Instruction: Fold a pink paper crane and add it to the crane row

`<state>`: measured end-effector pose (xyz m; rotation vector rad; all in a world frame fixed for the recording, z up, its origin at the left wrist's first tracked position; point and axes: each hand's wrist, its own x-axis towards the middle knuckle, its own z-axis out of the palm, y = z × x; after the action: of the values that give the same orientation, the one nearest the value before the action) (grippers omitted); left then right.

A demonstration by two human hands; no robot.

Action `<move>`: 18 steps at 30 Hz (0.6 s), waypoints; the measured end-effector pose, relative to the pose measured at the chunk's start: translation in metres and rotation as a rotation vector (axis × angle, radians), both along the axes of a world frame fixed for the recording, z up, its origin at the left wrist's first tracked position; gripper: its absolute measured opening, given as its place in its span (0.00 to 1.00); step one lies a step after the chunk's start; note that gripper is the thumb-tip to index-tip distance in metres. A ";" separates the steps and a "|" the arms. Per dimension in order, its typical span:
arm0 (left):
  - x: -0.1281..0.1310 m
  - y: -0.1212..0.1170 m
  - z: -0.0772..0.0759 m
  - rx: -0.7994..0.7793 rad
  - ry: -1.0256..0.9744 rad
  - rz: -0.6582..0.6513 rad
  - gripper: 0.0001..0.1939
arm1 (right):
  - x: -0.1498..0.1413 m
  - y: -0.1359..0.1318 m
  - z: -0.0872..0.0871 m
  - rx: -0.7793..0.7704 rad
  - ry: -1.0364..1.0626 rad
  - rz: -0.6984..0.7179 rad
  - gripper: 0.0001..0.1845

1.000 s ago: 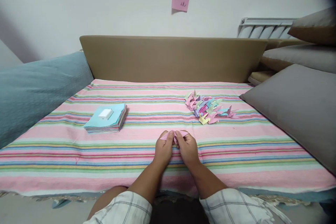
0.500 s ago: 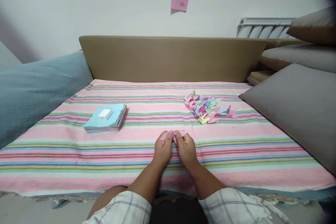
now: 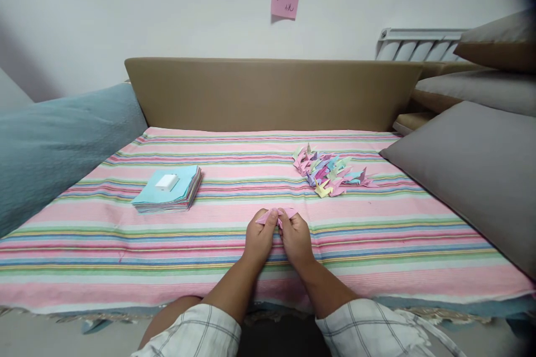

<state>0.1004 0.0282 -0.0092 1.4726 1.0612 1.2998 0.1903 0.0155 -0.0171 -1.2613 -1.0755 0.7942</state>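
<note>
Between my two hands is a small piece of folded pink paper (image 3: 288, 212), its pointed ends showing to the left and right of my thumbs. My left hand (image 3: 258, 237) is closed on its left half, and my right hand (image 3: 296, 239) pinches the right half. Both thumbs lie close together on top of the fold. My fingers hide the underside and much of the middle. Beyond my right hand lies a heap of folded paper cranes (image 3: 324, 170) in pink, purple, blue, green and yellow.
Left of my hands, a stack of coloured square paper (image 3: 184, 178) carries a small white box (image 3: 166, 182). A striped cloth (image 3: 234, 162) covers the seat. Grey cushions (image 3: 473, 162) border the right, a blue bolster (image 3: 71, 139) the left, and a brown backrest (image 3: 272, 95) the far side.
Both hands stay in nearly the same place with the pink paper between them; the thumbs sit slightly closer together. The whole view has shifted very slightly.
</note>
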 end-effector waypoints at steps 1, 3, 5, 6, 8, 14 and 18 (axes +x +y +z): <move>0.000 0.000 0.000 0.000 0.008 -0.002 0.20 | 0.000 0.000 0.000 0.007 -0.010 -0.011 0.20; 0.000 0.001 -0.001 0.012 0.032 -0.006 0.20 | -0.001 -0.001 0.001 0.023 -0.028 -0.023 0.19; 0.000 0.001 -0.001 0.034 0.050 -0.011 0.20 | -0.001 -0.002 0.002 0.030 -0.040 -0.034 0.19; 0.000 0.001 -0.001 0.045 0.057 -0.014 0.20 | -0.001 -0.002 0.002 0.028 -0.040 -0.035 0.20; 0.000 0.000 -0.001 0.069 0.071 -0.017 0.20 | -0.002 -0.002 0.001 0.012 -0.027 -0.030 0.20; 0.000 0.000 0.000 0.134 0.104 -0.012 0.19 | -0.002 -0.001 0.000 -0.001 0.020 0.008 0.21; 0.000 -0.001 0.003 0.100 0.069 -0.029 0.19 | -0.001 -0.001 0.001 -0.007 0.025 -0.005 0.23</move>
<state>0.1006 0.0275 -0.0065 1.6125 1.0277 1.3059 0.1889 0.0145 -0.0157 -1.2565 -1.0495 0.8091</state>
